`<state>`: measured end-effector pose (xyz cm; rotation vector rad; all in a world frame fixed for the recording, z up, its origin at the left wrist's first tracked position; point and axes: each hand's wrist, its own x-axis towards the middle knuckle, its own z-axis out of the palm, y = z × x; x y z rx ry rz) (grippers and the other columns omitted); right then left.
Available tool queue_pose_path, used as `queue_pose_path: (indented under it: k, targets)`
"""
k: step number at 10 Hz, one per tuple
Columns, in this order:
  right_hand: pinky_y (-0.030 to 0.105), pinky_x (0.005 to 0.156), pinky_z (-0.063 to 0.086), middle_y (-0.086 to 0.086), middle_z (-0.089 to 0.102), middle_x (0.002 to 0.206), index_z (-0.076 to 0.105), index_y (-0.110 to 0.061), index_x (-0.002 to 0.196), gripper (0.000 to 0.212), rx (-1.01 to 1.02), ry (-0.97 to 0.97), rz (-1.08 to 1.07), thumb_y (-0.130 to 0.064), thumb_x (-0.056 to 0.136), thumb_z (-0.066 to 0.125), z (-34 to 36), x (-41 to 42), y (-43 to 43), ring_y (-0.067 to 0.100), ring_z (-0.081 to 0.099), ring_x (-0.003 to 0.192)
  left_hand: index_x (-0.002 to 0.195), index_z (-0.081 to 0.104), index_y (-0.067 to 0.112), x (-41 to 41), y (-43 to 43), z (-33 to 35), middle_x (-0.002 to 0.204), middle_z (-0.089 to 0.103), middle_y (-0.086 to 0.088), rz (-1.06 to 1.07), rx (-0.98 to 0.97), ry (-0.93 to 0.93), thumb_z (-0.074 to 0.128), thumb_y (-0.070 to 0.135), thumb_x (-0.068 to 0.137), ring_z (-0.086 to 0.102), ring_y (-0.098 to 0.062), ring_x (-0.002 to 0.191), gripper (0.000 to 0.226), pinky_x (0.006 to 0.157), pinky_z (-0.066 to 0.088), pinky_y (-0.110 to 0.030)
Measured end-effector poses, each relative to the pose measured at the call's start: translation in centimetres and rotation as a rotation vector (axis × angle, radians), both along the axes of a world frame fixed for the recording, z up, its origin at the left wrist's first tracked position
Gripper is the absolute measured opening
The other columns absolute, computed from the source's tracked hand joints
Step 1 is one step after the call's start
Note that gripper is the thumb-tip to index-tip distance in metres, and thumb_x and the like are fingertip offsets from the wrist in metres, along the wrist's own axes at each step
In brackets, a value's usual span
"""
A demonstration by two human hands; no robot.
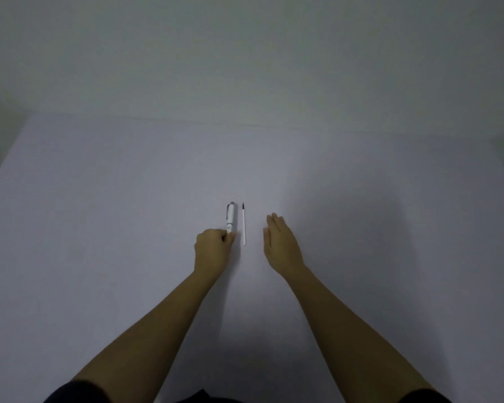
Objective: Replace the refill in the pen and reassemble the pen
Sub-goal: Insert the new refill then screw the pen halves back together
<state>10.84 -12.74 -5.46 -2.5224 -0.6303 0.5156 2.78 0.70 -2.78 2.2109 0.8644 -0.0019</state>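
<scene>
Left hand [213, 242] grip on pen [230, 218], refill [244, 225] beside.

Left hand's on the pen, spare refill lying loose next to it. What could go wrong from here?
1. The refill is thin, round and lies free on the smooth table close beside the pen; lifting the pen could nudge it and set it rolling.
2. The left hand pinches only the pen's near end, so it may pivot or slip.
3. The open right hand could brush the refill.

There is one view, from the person's head, angled forward and down over a pale table [99, 228]; both forearms reach in from the bottom edge, a wall behind.
</scene>
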Motion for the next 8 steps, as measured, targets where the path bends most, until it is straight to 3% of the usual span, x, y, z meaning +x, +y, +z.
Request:
queue_pose_path:
  k: [1, 2, 4, 5, 6, 7, 8]
  targets:
    - [0.038, 0.118, 0.005, 0.01, 0.006, 0.159, 0.01, -0.009, 0.146, 0.05, -0.127, -0.049, 0.079, -0.025, 0.101, 0.022, -2.5, -0.4, 0.1, 0.023, 0.003, 0.146, 0.081, 0.063, -0.006, 1.6, -0.4, -1.6, 0.075, 0.062, -0.022, 0.047, 0.027, 0.002, 0.048, 0.02, 0.094, 0.055, -0.03, 0.064, 0.032, 0.055, 0.037, -0.031]
    - [0.038, 0.118, 0.001, 0.008, 0.0, 0.159, 0.004, -0.01, 0.147, 0.053, -0.172, -0.069, 0.094, -0.028, 0.1, 0.022, -3.7, -0.5, 0.1, 0.022, -0.002, 0.146, 0.088, 0.06, -0.006, 2.0, -0.6, -2.5, 0.084, 0.06, -0.022, 0.054, 0.055, -0.002, 0.046, 0.019, 0.095, 0.057, -0.033, 0.072, 0.029, 0.06, 0.039, -0.033]
    - [0.037, 0.117, -0.002, 0.007, 0.0, 0.159, 0.001, -0.012, 0.147, 0.055, -0.191, -0.146, 0.088, -0.03, 0.099, 0.023, -4.9, -0.8, 0.0, 0.021, -0.002, 0.146, 0.074, 0.053, 0.016, 2.1, -0.8, -3.8, 0.07, 0.054, 0.001, 0.411, -0.359, -0.107, 0.049, 0.027, 0.092, 0.05, -0.018, 0.065, 0.022, 0.052, 0.035, -0.025]
    - [0.037, 0.117, 0.001, 0.007, 0.004, 0.159, 0.004, -0.011, 0.147, 0.055, -0.19, -0.174, 0.083, -0.029, 0.099, 0.025, -5.1, -0.8, 0.1, 0.021, 0.001, 0.146, 0.068, 0.048, 0.021, 2.1, -0.8, -3.8, 0.067, 0.051, 0.001, 0.443, -0.413, -0.132, 0.051, 0.028, 0.091, 0.048, -0.013, 0.06, 0.024, 0.049, 0.033, -0.023]
    - [0.037, 0.117, 0.001, 0.007, 0.005, 0.158, 0.005, -0.011, 0.147, 0.055, -0.194, -0.175, 0.087, -0.028, 0.099, 0.026, -5.1, -0.8, 0.1, 0.021, 0.002, 0.146, 0.071, 0.047, 0.013, 1.9, -0.6, -3.7, 0.071, 0.049, -0.002, 0.359, -0.339, -0.125, 0.05, 0.026, 0.091, 0.047, -0.017, 0.065, 0.024, 0.052, 0.033, -0.024]
    - [0.037, 0.117, 0.001, 0.007, 0.003, 0.159, 0.004, -0.011, 0.147, 0.055, -0.173, -0.14, 0.089, -0.028, 0.099, 0.024, -4.4, -0.8, 0.0, 0.02, 0.002, 0.146, 0.092, 0.052, 0.005, 1.5, -0.7, -3.3, 0.085, 0.048, -0.005, 0.152, -0.075, -0.053, 0.048, 0.028, 0.093, 0.046, -0.019, 0.078, 0.023, 0.065, 0.038, -0.027]
    - [0.037, 0.118, 0.003, 0.008, 0.004, 0.159, 0.005, -0.009, 0.147, 0.054, -0.155, -0.146, 0.072, -0.028, 0.099, 0.024, -3.7, -0.4, 0.1, 0.02, 0.002, 0.146, 0.101, 0.052, 0.0, 1.6, -0.5, -2.7, 0.091, 0.053, -0.015, 0.106, 0.063, -0.065, 0.047, 0.027, 0.094, 0.051, -0.026, 0.081, 0.029, 0.069, 0.046, -0.035]
